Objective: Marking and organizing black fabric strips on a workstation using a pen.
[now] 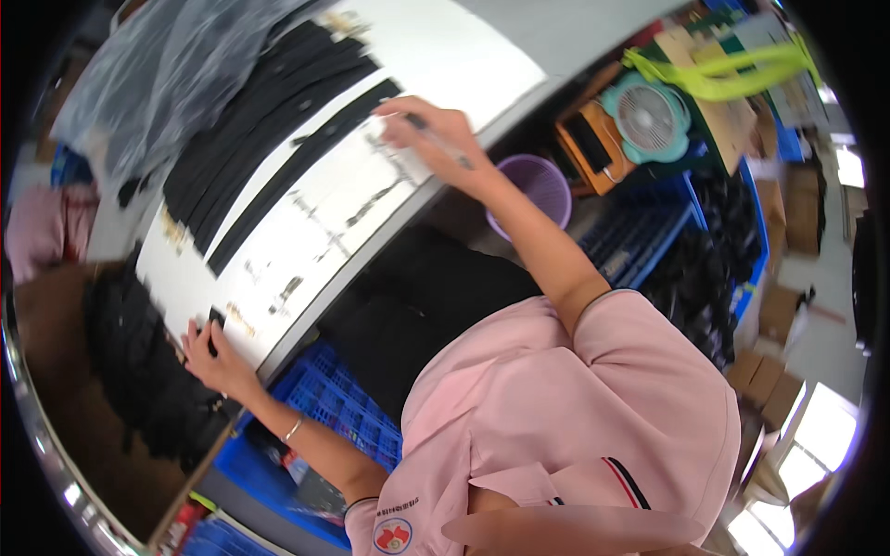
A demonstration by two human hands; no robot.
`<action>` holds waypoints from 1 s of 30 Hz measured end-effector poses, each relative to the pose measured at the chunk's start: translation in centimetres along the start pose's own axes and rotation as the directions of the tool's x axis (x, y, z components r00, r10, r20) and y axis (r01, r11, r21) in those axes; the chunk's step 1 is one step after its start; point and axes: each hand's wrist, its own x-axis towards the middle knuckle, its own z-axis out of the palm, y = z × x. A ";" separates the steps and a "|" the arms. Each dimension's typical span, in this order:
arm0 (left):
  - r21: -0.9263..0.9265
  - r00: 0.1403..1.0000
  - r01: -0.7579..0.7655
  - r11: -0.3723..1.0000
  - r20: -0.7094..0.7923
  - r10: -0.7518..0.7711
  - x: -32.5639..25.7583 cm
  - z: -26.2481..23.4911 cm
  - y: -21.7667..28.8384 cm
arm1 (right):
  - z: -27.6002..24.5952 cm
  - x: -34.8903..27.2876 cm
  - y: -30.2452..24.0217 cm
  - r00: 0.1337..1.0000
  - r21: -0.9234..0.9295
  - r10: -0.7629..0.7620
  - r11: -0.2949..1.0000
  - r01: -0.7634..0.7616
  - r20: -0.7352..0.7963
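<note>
My right hand (pixel 438 141) is closed round a slim pen-like tool, dark and clear, above the far right end of a white work board (pixel 436 51). Just beside it lies a single long black fabric strip (pixel 287 181), stretched across the board. My left hand (pixel 221 360) is at the board's near left corner, fingers curled at a small black piece (pixel 216 318). Whether the fingers grip that piece or only touch it is hard to make out. Beyond the single strip lies a thick stack of black strips (pixel 264 120).
Clear plastic sheeting (pixel 176 79) covers the stack's far side. A carton of black material (pixel 148 371) stands left. Below the table edge are a blue crate (pixel 334 398) and a purple basket (pixel 530 195). A teal fan (pixel 646 118) stands at the right.
</note>
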 end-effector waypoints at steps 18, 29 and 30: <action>-0.317 0.990 -0.133 0.939 0.007 0.143 2.5 0.3 12.9 | -1.0 -0.2 -1.2 0.987 0.034 0.159 0.987 -0.159 -0.008; -0.557 0.960 -0.185 0.810 0.075 0.271 -0.6 5.2 26.8 | 1.9 -5.1 -2.9 0.920 -0.483 -0.376 0.788 0.381 0.112; -0.553 0.963 -0.182 0.813 0.067 0.261 -0.8 4.7 26.5 | 2.2 -5.4 -2.5 0.897 -0.518 -0.406 0.737 0.434 0.174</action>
